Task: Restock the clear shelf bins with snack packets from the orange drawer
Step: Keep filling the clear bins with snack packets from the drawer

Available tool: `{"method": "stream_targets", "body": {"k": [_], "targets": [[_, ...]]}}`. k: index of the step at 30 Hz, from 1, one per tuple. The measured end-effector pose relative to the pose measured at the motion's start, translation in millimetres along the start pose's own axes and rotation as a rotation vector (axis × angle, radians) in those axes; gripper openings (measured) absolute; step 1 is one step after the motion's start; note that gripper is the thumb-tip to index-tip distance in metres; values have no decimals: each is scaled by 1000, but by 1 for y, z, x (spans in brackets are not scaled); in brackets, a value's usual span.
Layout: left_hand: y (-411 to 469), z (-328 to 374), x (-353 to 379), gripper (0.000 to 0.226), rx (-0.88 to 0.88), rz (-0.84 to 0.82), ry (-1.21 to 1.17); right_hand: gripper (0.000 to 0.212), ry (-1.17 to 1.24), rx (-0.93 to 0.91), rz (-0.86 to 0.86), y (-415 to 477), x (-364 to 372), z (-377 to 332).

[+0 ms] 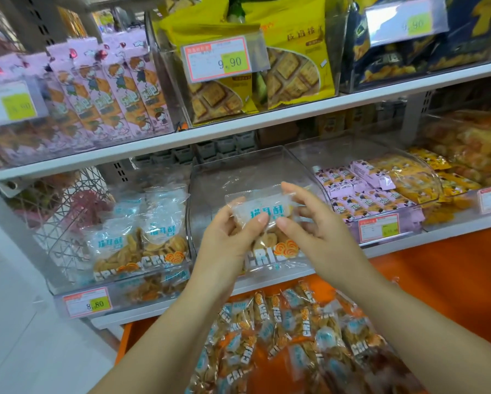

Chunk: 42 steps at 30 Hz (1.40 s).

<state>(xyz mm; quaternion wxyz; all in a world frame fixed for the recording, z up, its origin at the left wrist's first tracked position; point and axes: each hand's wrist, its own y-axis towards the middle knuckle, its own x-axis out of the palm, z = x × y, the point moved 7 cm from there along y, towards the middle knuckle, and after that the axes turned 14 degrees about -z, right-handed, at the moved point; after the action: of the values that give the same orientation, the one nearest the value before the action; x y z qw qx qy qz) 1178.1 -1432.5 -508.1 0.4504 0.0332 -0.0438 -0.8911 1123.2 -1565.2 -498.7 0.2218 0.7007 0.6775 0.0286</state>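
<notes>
Both hands up at the middle clear bin (238,172): left hand (227,240) and right hand (317,228) pinch one snack packet (262,220) with curled fingers and thumbs, upright at the bin's open front. At six o'clock, the orange drawer (452,280) holds heaped packets (295,331); at nine o'clock, a neighbouring bin (125,285) holds more

you hold one packet (262,220) upright at the mouth of the middle bin (238,172), left hand (227,240) and right hand (321,226) pinching its top: clear wrap, blue print, spiral crisps inside. left bin (56,282): like packets (136,240) stacked, fronts out. drawer (443,282): orange, open below the bins, loose packets (295,334) heaped inside.
</notes>
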Motion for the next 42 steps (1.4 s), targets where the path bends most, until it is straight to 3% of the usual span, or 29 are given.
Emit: {"method": "stream_targets", "body": {"k": [4,9,12,21,26,30,33,36,39,42], "targets": [[-10,4,-5,75,40,-42,104,45,46,-48,52,-1,13,1],[-32,15,-40,74,76,74,218,40,53,-13,-40,11,20,-4],[-42,27,-77,70,86,175,296,31,-188,92,-39,31,12,13],[-61,43,-150,56,168,254,378,33,-972,519,-395,108,48,86],[-78,31,-171,60,140,277,329,39,-1250,718,-699,121,68,129],[-80,26,-183,58,138,288,313,47,-1377,758,-681,130,61,144],[-79,28,-189,59,155,293,324,53,-1292,734,-563,131,50,136],[-79,29,-192,61,186,293,338,50,-1149,638,-313,127,33,99],[-83,31,-192,63,203,286,334,41,-731,412,-127,116,31,40],[-90,34,-188,62,184,233,344,38,-182,298,-74,97,47,-8]]}}
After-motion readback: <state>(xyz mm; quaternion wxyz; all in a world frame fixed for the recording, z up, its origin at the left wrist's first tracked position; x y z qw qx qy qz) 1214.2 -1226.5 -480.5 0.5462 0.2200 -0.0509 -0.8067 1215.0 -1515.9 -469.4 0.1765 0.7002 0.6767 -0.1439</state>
